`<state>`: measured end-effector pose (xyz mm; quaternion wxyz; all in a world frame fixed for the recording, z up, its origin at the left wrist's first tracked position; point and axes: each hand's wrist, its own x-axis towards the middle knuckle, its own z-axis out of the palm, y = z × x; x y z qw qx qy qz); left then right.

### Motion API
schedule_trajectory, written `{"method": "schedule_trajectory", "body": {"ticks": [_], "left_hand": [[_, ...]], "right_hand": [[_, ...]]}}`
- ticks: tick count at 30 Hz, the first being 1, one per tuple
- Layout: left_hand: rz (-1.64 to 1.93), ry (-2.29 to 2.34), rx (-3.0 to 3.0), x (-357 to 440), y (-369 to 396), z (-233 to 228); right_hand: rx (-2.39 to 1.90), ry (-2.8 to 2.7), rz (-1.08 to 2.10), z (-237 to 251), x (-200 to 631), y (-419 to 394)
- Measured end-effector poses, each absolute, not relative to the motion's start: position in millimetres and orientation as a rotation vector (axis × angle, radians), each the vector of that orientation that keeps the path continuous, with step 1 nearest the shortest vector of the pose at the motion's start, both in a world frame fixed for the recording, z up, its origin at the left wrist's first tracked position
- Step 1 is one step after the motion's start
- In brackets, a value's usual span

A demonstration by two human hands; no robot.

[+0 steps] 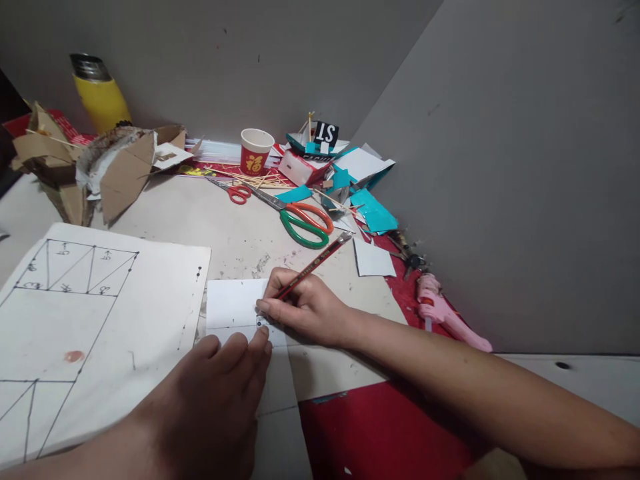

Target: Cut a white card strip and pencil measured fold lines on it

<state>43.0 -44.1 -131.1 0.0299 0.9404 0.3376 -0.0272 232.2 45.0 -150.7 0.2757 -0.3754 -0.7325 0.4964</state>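
White card [233,308], a small rectangular piece, lies flat on the surface [200,220] just below the middle of the frame, and both hands are on it. It looks light and thin, stiff enough to stay flat but likely to slide on the smooth top, so it wants pressing down from above rather than lifting by an edge. The left hand [210,393], at lower centre, does just that: its fingers lie flat and close together, tips on the card's lower edge. The right hand [305,310] comes in from the lower right, its fingers pinching a red pencil [313,263] low on the shaft, tip on the card; the pencil is rigid and slim and slants up to the right. Touching the card on the left lies a large white sheet [100,313] with ruled lines and triangles. Above, toward upper centre, lie green-handled scissors [300,220] and smaller red scissors [235,192], a red-and-white paper cup [257,152], loose wooden sticks, and teal paper scraps [375,213]. Torn cardboard [120,170] and a yellow flask [100,93] sit at upper left. A pink glue gun [445,313] lies at right against the grey wall. Nothing crowds the card; the scissors are nearest the pencil's top end.
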Motion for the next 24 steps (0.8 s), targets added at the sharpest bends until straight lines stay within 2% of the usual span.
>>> {"method": "schedule_trajectory", "body": {"ticks": [8,19,24], "left_hand": [[-0.119,0.983,2.861,42,-42,-130],[0.040,0.886,2.949,39,-40,-139],[-0.033,0.989,2.899,39,-41,-137]], "right_hand": [[-1.014,-1.956,1.327,-152,232,44],[-1.012,-1.955,1.344,-151,231,43],[-1.059,-1.952,1.286,-152,230,43]]}}
